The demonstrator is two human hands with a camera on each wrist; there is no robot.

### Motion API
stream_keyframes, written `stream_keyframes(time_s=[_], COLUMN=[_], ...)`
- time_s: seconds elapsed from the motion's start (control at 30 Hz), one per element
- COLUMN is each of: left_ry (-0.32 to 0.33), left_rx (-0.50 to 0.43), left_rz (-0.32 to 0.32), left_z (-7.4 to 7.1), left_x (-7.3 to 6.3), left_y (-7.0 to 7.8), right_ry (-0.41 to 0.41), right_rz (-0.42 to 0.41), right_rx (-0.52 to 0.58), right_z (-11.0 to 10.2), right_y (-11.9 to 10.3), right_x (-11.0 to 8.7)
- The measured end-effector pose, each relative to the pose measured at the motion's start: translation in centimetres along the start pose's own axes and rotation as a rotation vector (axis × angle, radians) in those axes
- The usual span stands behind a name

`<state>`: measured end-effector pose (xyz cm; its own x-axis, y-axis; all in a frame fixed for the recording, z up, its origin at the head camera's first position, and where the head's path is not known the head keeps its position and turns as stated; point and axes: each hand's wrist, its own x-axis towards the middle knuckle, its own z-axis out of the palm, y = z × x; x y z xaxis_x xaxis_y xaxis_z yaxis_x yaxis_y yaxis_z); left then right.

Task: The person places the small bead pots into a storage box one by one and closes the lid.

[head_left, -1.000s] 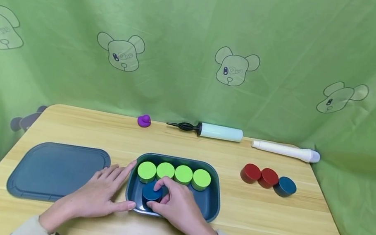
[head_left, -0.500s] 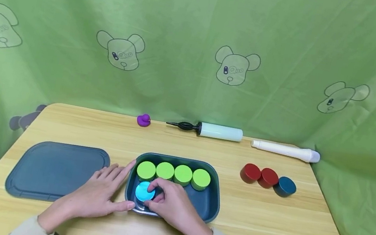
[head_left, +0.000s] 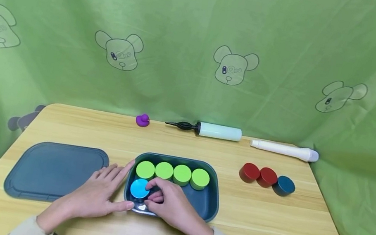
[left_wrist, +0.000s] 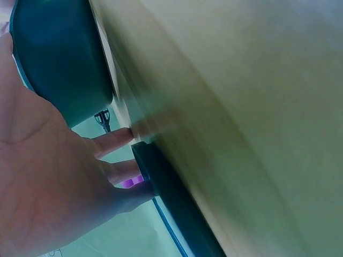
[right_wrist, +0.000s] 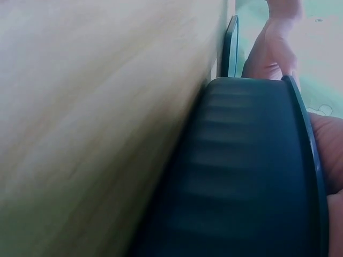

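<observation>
A dark blue plastic box [head_left: 212, 205] stands mid-table with several round blocks inside. Four-sided with rounded corners, it carries a row of green-topped blocks [head_left: 181, 175] along its far wall. In the near left corner is a round block [head_left: 140, 188] with a shiny blue top. My right hand [head_left: 177, 210] reaches over the near rim, curled index finger and thumb at that block's right side. My left hand [head_left: 96, 198] is spread, its index finger and thumb along the box's left rim. The right wrist view shows the box's outer wall [right_wrist: 236, 171]; the block is hidden there.
A flat dark blue lid [head_left: 54, 171] lies to the left, under the left hand's outer fingers. Right of the box are two red round blocks [head_left: 249, 173] and a dark blue one [head_left: 284, 186]. A purple duck [head_left: 142, 120], hand pump [head_left: 217, 131] and white microphone [head_left: 284, 150] line the back.
The round block in my right hand has moved left into the box's near left corner, and its top now shines light blue. My left hand stays on the rim.
</observation>
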<state>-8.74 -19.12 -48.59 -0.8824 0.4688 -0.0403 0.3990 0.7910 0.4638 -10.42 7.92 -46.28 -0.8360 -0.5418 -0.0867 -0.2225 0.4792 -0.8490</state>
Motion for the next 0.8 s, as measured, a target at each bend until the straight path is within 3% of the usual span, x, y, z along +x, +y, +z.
stream_keyframes(time_s=[0.27,0.8], left_ry=[0.001,-0.017], left_rx=[0.006,-0.018], left_rz=[0.002,-0.022], left_z=[0.0,-0.2], left_x=[0.0,-0.1], left_y=[-0.1,0.2], right_ry=[0.004,0.124], right_rz=[0.02,-0.094], right_rx=[0.037,0.042], right_z=[-0.4,-1.5], right_y=[0.0,0.5], right_x=[-0.2,-1.9])
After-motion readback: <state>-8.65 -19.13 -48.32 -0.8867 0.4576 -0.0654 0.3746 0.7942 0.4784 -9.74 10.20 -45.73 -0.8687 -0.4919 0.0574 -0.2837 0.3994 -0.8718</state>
